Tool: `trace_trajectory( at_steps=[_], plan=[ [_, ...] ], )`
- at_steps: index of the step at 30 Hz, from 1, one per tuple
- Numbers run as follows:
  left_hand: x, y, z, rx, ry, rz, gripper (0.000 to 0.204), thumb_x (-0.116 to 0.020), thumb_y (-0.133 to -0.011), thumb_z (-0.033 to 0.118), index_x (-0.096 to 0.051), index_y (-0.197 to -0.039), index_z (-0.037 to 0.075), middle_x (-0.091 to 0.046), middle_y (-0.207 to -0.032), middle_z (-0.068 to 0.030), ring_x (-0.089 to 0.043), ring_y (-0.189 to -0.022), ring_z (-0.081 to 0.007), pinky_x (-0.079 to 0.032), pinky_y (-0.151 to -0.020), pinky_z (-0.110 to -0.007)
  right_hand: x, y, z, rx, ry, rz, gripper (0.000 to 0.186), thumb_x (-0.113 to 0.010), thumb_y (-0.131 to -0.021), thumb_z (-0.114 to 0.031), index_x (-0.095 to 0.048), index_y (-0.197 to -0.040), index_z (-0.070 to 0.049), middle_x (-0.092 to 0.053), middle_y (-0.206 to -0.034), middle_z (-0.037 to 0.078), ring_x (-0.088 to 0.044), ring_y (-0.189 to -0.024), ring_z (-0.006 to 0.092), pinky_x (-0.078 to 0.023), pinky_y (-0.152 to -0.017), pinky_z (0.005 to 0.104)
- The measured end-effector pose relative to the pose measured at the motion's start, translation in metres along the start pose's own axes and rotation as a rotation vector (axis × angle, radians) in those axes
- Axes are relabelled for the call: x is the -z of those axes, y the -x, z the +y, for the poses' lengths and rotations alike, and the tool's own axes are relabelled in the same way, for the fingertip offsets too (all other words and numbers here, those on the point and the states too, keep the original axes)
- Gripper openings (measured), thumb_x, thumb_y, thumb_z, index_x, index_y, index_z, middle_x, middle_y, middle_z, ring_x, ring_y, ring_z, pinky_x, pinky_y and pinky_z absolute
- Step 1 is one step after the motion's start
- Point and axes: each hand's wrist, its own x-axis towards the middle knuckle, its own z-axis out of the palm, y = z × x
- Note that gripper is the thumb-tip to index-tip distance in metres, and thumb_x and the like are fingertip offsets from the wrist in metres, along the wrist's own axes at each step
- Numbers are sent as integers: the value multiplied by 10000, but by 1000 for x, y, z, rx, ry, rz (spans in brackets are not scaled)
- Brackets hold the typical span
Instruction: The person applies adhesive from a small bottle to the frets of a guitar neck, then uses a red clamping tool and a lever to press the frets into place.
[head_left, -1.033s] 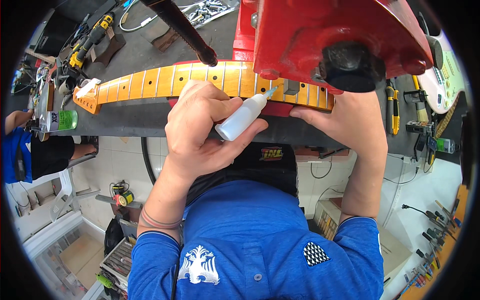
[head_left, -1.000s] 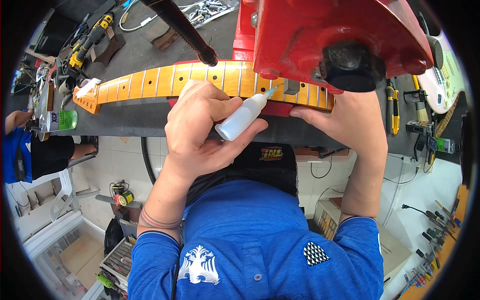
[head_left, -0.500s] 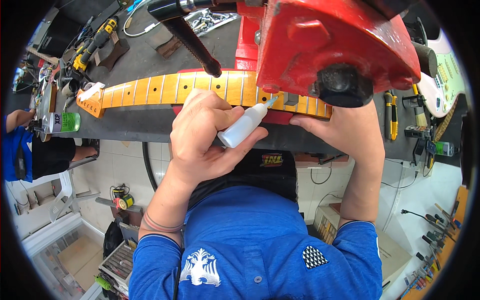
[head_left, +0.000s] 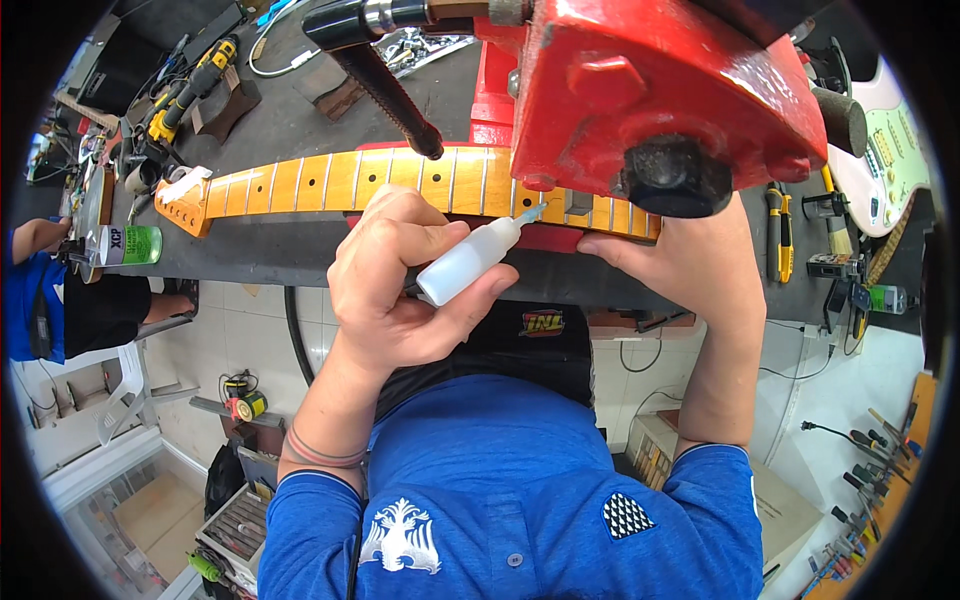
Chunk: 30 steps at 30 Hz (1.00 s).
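My left hand [head_left: 395,285] is closed around a small translucent white squeeze bottle [head_left: 468,262], held tilted with its fine pale-blue tip up and to the right. The tip is at the near edge of a guitar neck [head_left: 330,183], beside a fret. The neck has a glossy amber fretboard with dark dots and lies across the bench, headstock to the left. At the neck's right end is my right hand [head_left: 690,260], thumb along the near edge; its other fingers are hidden behind a red machine [head_left: 660,90]. A small grey block [head_left: 578,202] sits on the frets.
Close overhead, the red machine and its black lever [head_left: 390,100] cover part of the neck. On the bench are a yellow power tool [head_left: 190,90], a green-labelled tub [head_left: 130,244], yellow pliers [head_left: 780,232] and a pale guitar body [head_left: 885,150]. Another person [head_left: 60,290] is at the left.
My left hand and the bottle have shifted slightly left and toward me, and the tip has drawn back toward the neck's near edge. My right hand stays at the neck's end.
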Motion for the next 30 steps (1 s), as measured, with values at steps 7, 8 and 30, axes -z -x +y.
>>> trace_trajectory(
  at_steps=[7,8,30],
  plan=[
    [-1,-1,-1,-23,-63,-20,422,-1011,-725,80,-662,-954,20,-699,-795,-122,-637,-655,-250,-476,-617,-369,0,0,-1,-10,-5,3,696,-958,-707,-390,-690,-1257,-59,-681,-1030,82,-683,-1021,311,-522,-890,441],
    [-3,-1,-2,-30,-74,-22,425,-1012,-721,78,-666,-960,21,-700,-799,-121,-644,-660,-257,-478,-620,-374,-1,0,-1,-10,-4,3,696,-958,-707,-390,-690,-1257,-59,-681,-1030,82,-683,-1021,311,-522,-890,441],
    [-5,-5,0,-64,-127,-34,439,-1022,-706,94,-684,-979,28,-696,-802,-105,-642,-661,-257,-471,-626,-383,-1,0,0,-1,0,13,696,-959,-706,-398,-692,-1255,-63,-682,-1021,79,-680,-1013,310,-518,-887,441]
  ],
)
